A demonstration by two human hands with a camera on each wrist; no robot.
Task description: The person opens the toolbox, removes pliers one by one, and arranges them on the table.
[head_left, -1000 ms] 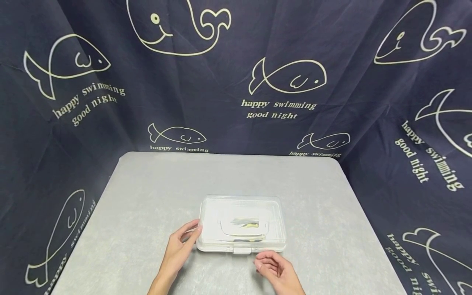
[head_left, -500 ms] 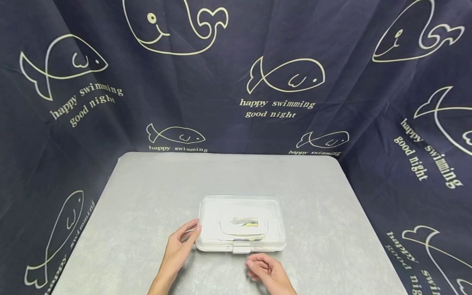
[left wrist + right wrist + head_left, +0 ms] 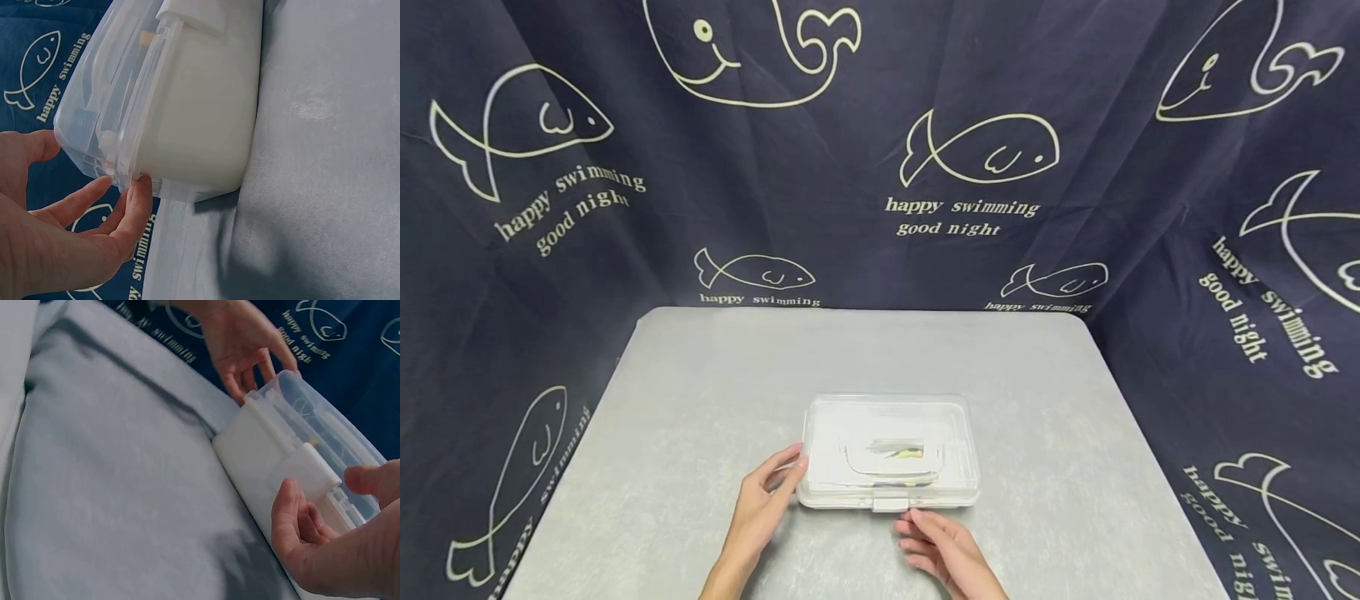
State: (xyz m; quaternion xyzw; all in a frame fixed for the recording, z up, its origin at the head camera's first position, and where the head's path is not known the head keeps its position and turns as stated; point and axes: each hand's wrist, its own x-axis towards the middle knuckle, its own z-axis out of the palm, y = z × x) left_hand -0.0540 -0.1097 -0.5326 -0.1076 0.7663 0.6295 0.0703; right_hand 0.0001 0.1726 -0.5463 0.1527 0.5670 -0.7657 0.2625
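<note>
A plastic storage box [image 3: 891, 454] with a clear lid, carrying handle and white base rests on the table. Its white front latch [image 3: 891, 504] lies flat across the seam. My left hand [image 3: 760, 504] holds the box's left end, its fingertips [image 3: 140, 187] against the side and the thumb at the lid. At the front, my right hand [image 3: 951, 550] has its fingers loosely bent, and a fingertip [image 3: 287, 490] meets the latch's lower edge. The right thumb [image 3: 362, 479] is by the lid, perhaps touching it. Through the lid something yellow and dark shows, its kind unclear.
The grey table [image 3: 700, 375] has rounded far corners. Dark blue curtains [image 3: 850, 167] printed with fish and whales hang behind it and on both sides.
My right hand has moved left along the box's front and up to the latch. The left hand and the box have stayed in place; the latch looks the same.
</note>
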